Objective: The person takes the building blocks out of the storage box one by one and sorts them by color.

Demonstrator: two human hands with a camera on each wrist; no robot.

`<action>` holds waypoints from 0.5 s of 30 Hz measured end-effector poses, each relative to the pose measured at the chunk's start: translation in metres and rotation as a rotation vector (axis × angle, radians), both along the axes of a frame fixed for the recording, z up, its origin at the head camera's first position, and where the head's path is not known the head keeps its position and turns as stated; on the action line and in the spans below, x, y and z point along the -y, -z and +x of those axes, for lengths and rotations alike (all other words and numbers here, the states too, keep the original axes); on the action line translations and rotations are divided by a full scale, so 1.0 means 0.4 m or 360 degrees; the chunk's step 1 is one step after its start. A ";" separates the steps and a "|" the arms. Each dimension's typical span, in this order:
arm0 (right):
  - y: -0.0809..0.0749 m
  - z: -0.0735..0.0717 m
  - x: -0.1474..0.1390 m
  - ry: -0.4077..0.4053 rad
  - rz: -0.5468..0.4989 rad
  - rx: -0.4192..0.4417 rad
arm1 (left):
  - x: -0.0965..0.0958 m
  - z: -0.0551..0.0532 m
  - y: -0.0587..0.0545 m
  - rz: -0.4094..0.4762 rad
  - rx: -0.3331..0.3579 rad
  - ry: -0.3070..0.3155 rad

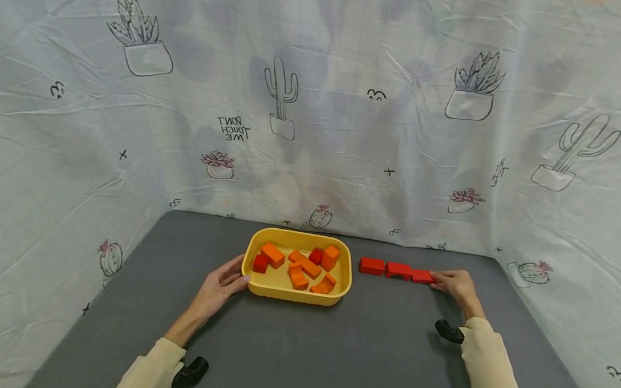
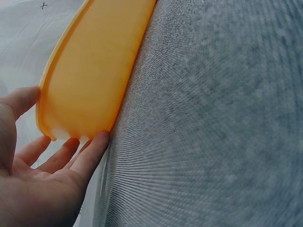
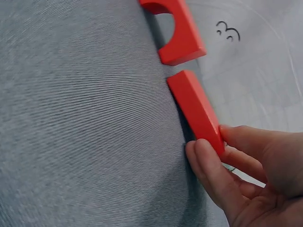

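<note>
My left hand (image 1: 222, 282) rests its spread fingertips on the left end of a yellow plastic bin (image 1: 296, 296); in the left wrist view, those fingers (image 2: 92, 158) touch the outside of its wall. Inside the bin lie several orange blocks (image 1: 273, 255) and red cubes (image 1: 260, 263). Over on the right, my right hand (image 1: 456, 283) pinches the near end of a slim red block (image 3: 196, 106) between thumb and fingers. Just beyond it stands a red arch block (image 3: 187, 35), a small gap apart. A red rectangular block (image 1: 372, 266) finishes the row toward the bin.
A dark grey cloth-covered table (image 1: 310, 348) lies beneath everything. White fabric printed with cacti (image 1: 317, 148) hangs behind and along both sides. The row of red blocks is close to the table's back edge, right of the bin.
</note>
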State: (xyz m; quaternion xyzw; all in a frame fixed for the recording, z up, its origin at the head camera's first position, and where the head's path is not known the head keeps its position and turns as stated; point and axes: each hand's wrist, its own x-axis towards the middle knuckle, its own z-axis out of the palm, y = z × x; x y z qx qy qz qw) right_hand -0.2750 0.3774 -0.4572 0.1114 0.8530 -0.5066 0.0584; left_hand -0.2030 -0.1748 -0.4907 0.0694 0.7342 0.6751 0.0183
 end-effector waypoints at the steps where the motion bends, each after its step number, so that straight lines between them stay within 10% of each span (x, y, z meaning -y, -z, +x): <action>1: 0.003 0.001 0.000 0.0009 0.0007 -0.0001 | 0.000 0.000 0.000 0.0000 0.0001 0.0003; 15: 0.015 0.008 0.036 0.0153 0.0388 -0.0248 | -0.002 -0.001 -0.003 0.0000 0.0002 -0.0008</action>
